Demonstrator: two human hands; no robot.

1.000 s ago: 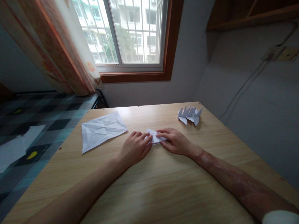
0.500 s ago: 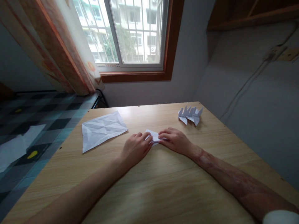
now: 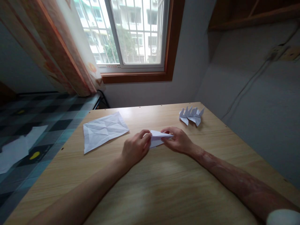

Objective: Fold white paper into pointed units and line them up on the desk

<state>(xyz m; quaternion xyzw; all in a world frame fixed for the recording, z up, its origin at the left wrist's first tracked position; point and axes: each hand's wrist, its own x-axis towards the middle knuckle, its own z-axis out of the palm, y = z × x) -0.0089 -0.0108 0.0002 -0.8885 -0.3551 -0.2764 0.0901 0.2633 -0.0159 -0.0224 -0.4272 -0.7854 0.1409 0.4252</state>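
Between my two hands is a small piece of folded white paper (image 3: 156, 141), its pointed end toward the right. My left hand (image 3: 137, 145) pinches its left end between thumb and curled fingers. The right end is gripped by my right hand (image 3: 178, 140), thumb below and fingers above. Parts of the paper are hidden behind my fingers. A creased white sheet (image 3: 106, 128) lies flat to the left of my left hand. Beyond my right hand stands a spiky white folded-paper piece (image 3: 191, 115) with several points.
The wooden table (image 3: 145, 187) has its far edge near the window wall. At the left is a bed with a checked cover (image 3: 58, 107), and white paper (image 3: 17, 150) lies on it. A white rounded object (image 3: 283, 217) shows at the bottom right corner.
The folded paper has been raised and tilted, so more of its lower face and its right-hand point show. My fingers have shifted, and my right hand now grips nearer that point.
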